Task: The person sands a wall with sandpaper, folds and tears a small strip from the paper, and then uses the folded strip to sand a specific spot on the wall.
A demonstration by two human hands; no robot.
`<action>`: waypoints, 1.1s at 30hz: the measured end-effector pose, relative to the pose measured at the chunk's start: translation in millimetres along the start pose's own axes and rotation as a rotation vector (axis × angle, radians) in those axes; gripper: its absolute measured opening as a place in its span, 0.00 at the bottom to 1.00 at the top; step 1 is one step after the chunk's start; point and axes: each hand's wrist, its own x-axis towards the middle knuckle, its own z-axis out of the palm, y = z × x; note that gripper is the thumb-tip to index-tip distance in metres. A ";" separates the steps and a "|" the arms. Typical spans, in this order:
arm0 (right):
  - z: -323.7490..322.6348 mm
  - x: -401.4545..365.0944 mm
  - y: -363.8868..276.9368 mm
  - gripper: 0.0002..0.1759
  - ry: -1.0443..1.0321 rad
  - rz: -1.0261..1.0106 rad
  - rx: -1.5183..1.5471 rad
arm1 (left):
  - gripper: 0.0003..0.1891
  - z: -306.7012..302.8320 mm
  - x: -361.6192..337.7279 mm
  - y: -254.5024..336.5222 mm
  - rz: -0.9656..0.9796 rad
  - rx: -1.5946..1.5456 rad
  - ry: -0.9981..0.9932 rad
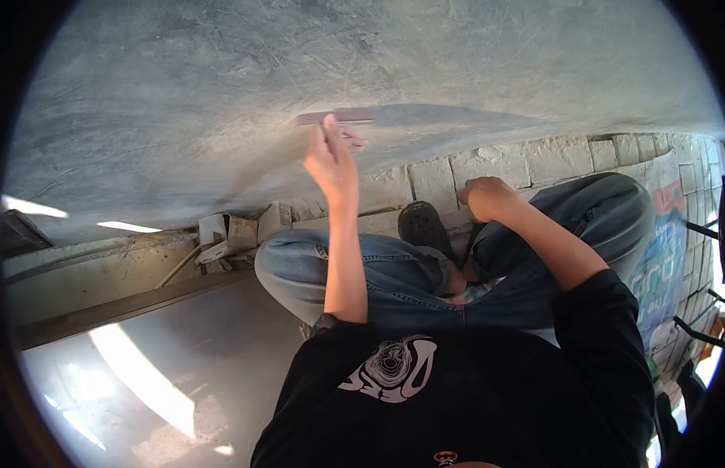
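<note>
In the head view, my left hand [331,160] grips a long, thin, reddish-brown flat tool [336,116]. The tool lies against a scuffed grey surface [183,109] that curves across the top of the view. Motion blurs the tool and the fingertips, so its exact kind cannot be told. A darker smooth band runs over the surface to the right of the tool. Near my knee, above the jeans, my right hand [491,199] is curled closed. Its fingers face away, and whatever may be inside them is hidden.
Pale blocks [487,165] run along the base of the grey surface. A dark clog [423,225] is on my foot between my bent legs. Broken chunks [230,234] lie left of my knee, beside a glossy grey panel [245,327]. A printed banner [663,257] is at right.
</note>
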 end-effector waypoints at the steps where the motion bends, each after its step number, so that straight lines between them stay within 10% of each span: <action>1: 1.1 1.4 -0.8 0.19 0.003 -0.003 0.008 | 0.20 7.6 -4.9 -5.2 -0.015 0.016 -0.033; 7: -5.5 -4.5 -0.6 0.15 -0.005 -0.056 -0.027 | 0.21 36.8 -16.2 -19.8 -0.199 -0.042 -0.360; 13: -2.9 -5.5 3.9 0.15 0.007 0.011 -0.021 | 0.20 -14.7 10.3 5.4 -0.082 -0.021 -0.116; 19: 2.0 4.7 -2.5 0.15 -0.004 -0.050 -0.028 | 0.16 16.1 -9.3 -23.9 -0.177 0.178 -0.327; 27: -2.4 -8.1 6.3 0.14 0.039 0.042 0.015 | 0.19 -7.7 3.7 19.2 0.088 0.222 0.138; 33: -3.7 2.8 -1.1 0.14 -0.033 0.017 -0.006 | 0.19 -3.0 -1.2 -7.0 0.098 0.429 0.107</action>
